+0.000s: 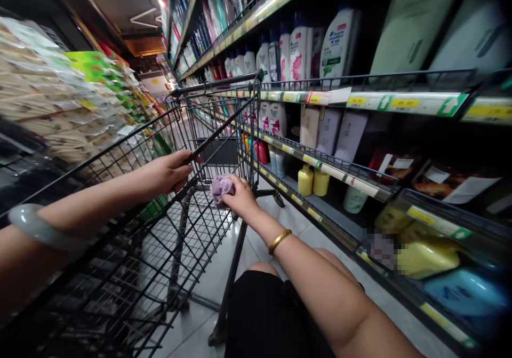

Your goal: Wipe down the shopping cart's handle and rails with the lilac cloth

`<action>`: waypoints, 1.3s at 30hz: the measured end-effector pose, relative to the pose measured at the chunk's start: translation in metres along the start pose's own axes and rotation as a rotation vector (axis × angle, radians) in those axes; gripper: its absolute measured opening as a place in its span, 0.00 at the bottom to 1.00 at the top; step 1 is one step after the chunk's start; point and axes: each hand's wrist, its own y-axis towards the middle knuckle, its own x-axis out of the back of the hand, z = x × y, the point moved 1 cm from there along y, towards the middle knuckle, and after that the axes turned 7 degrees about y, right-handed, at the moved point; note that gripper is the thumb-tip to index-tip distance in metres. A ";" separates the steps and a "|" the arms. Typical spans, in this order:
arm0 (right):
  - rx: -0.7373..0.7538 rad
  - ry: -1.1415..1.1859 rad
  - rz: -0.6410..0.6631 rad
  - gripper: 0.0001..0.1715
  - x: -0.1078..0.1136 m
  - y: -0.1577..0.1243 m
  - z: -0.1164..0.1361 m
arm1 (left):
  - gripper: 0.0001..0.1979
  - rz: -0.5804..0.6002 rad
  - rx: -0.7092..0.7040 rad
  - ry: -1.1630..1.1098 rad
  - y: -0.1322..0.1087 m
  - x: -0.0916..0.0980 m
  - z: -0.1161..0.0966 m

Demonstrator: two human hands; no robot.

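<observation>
A black wire shopping cart (217,133) stretches across the left and middle of the head view. My left hand (173,171) is closed over the cart's near top rail, with a pale bangle on that wrist. Just to the right, my right hand (241,197) grips a crumpled purple cloth (222,190), held against or close to the wire side of the cart; whether they touch I cannot tell. The right wrist wears a gold bangle (279,241). Parts of the cloth are hidden behind my fingers.
Shelves of shampoo bottles (298,51) rise on the right, with price-tag rails (394,102) sticking out. Yellow bottles (305,180) stand low down. Stacked packaged goods (60,91) line the left. My bent knees are close to the cart on the tiled floor (200,328).
</observation>
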 end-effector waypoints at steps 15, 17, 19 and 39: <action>-0.323 0.216 -0.054 0.20 -0.011 -0.002 -0.035 | 0.22 -0.025 0.054 -0.243 0.004 -0.003 -0.015; -0.196 0.344 -0.030 0.24 -0.012 0.002 -0.010 | 0.22 -0.033 0.053 -0.218 0.005 -0.002 -0.017; -0.049 0.453 -0.007 0.27 -0.010 0.004 0.011 | 0.22 -0.039 0.052 -0.207 0.007 -0.002 -0.019; 0.161 0.205 -0.035 0.26 -0.006 -0.006 0.035 | 0.24 -0.223 0.115 0.361 0.047 0.001 -0.025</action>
